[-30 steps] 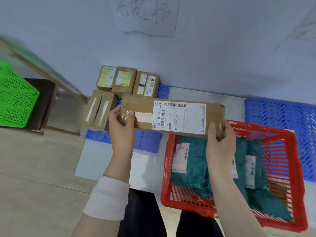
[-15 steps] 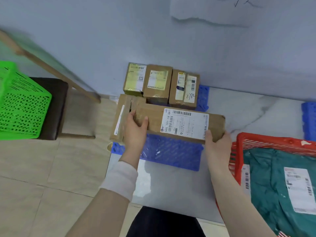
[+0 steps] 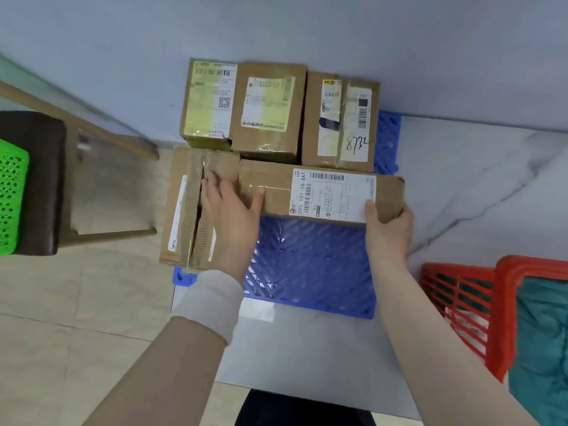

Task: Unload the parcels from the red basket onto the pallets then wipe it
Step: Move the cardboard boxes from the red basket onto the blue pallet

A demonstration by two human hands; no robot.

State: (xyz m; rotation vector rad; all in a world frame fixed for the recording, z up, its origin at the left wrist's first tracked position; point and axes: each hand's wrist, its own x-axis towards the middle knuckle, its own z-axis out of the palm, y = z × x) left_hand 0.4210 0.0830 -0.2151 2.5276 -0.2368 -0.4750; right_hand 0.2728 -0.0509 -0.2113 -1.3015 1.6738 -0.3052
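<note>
A long cardboard parcel [image 3: 276, 192] with a white label lies across the blue pallet [image 3: 310, 269], just in front of the boxes at the wall. My left hand [image 3: 230, 210] grips its left end with the thumb on top. My right hand [image 3: 388, 226] grips its right end, thumb on the label. The red basket [image 3: 461, 305] stands at the right edge, with teal bag parcels [image 3: 541, 339] inside.
Three cardboard boxes [image 3: 270, 109] stand in a row at the wall on the pallet. A flat box [image 3: 184, 207] lies at the pallet's left end. A dark stool [image 3: 37, 179] with a green basket [image 3: 12, 195] stands on the left.
Both hands carried the long parcel from above the red basket leftwards and down onto the blue pallet, up against the row of boxes. The view has swung left.
</note>
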